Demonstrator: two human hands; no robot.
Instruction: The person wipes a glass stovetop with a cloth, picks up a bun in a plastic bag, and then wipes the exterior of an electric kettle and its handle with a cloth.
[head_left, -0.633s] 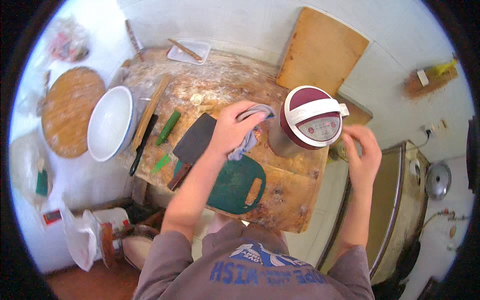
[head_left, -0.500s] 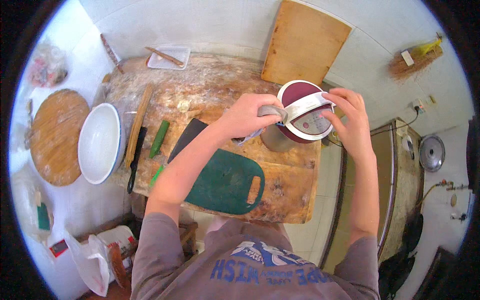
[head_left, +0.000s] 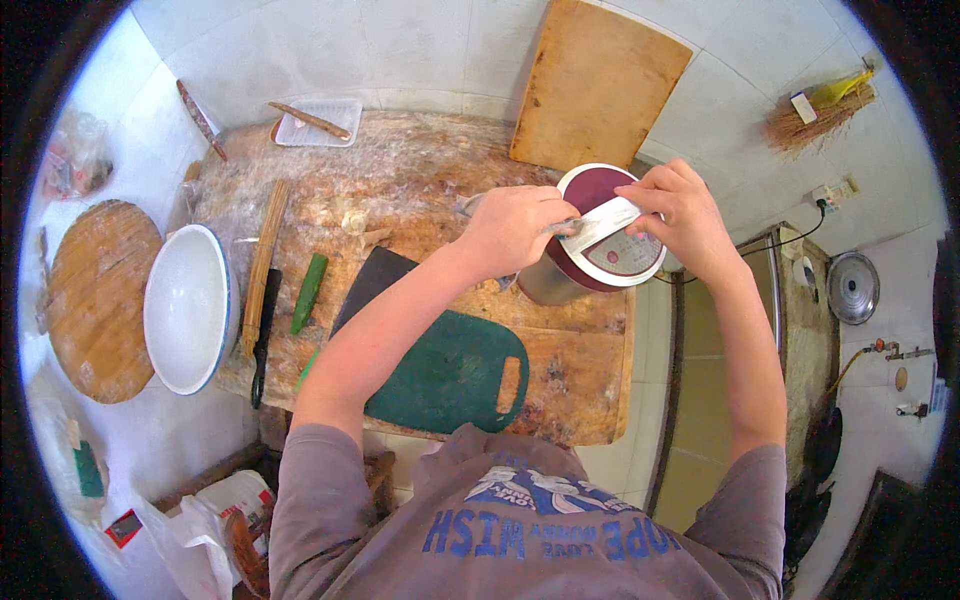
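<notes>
A rice cooker with a maroon and white lid stands at the right rear of the wooden table. My left hand is closed on a greyish cloth, pressing it against the left end of the cooker's white carrying handle. More of the cloth shows behind and below that hand. On the handle's other end, my right hand grips with thumb and fingers. A green chopping board lies nearer me, partly under my left forearm, with a dark flat piece beside it.
A cucumber, a black-handled knife and a bundle of sticks lie left on the table. A white basin and round wooden board stand farther left. A rectangular board leans on the wall. A power cord runs right.
The left hand and cloth have shifted slightly along the handle. My right hand has moved a little up and left, closing on the handle's far end. The view has turned slightly.
</notes>
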